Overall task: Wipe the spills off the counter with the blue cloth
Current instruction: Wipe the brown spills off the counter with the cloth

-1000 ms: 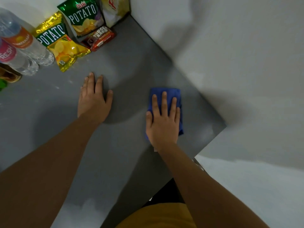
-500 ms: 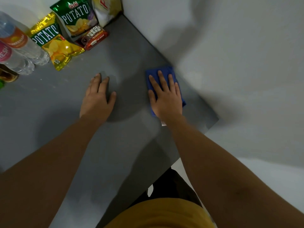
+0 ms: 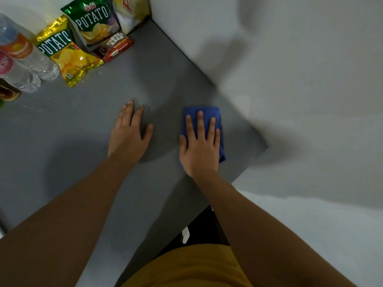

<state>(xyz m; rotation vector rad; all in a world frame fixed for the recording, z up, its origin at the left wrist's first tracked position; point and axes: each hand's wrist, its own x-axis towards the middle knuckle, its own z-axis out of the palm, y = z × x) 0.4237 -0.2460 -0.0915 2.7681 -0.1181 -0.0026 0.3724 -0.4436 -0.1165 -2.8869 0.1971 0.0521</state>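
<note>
Mid-wipe: your right hand point(image 3: 200, 150) presses the blue cloth point(image 3: 207, 114) flat, fingers spread; left hand point(image 3: 128, 135) flat on table point(image 3: 72, 129). No spills visible near the cloth.

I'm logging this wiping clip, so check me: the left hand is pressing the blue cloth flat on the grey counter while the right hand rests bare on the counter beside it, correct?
Not quite: the hands are swapped. In the head view the right hand presses the blue cloth flat on the grey counter, while the left hand rests bare on the counter beside it.
</note>
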